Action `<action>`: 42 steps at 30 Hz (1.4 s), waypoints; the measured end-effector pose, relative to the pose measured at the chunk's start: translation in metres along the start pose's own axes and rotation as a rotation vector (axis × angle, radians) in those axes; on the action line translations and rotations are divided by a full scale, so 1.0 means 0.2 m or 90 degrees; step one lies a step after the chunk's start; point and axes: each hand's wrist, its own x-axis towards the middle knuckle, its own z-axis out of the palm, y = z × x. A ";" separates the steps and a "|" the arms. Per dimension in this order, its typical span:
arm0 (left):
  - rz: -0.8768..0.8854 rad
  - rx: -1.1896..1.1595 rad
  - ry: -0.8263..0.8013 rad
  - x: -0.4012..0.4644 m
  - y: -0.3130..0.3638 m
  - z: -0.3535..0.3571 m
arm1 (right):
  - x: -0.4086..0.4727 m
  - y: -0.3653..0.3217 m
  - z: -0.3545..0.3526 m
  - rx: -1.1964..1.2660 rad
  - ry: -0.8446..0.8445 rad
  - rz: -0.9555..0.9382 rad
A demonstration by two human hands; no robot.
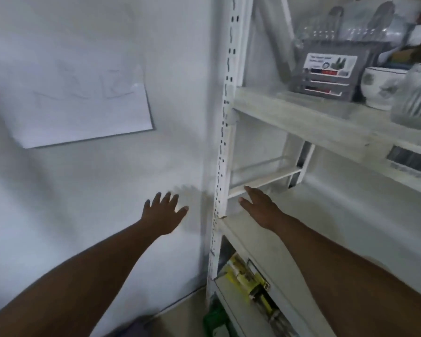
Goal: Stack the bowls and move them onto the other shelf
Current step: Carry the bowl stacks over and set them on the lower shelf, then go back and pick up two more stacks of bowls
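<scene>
A white metal shelving unit (225, 132) fills the frame's right. On its upper white shelf board (301, 113), upper right, stand a grey labelled box (326, 79), a white patterned ceramic bowl (380, 87) and, seemingly, a ribbed clear container (416, 98).

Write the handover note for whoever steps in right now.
Left hand: open, fingers spread, in front of the wall, no grip on anything.
Right hand: open, flat over the middle shelf, holding nothing.
One bowl stands on the upper shelf, beside a ribbed glass. Other bowls: not clear in this blurred view.
Done: nothing visibly stacked.
Left: gather the bowls, stack them, move them to the other shelf.
</scene>
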 end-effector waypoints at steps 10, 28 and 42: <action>-0.338 -0.088 0.073 -0.44 -0.51 -0.01 | 0.30 -0.72 0.44 -0.042 -0.179 -0.277; -0.787 -0.152 0.005 -2.23 -0.61 0.12 | -0.84 -1.96 1.29 -0.071 -0.565 -0.780; -1.063 -0.257 0.013 -3.31 -0.18 0.20 | -2.04 -2.11 1.41 -0.088 -0.743 -1.014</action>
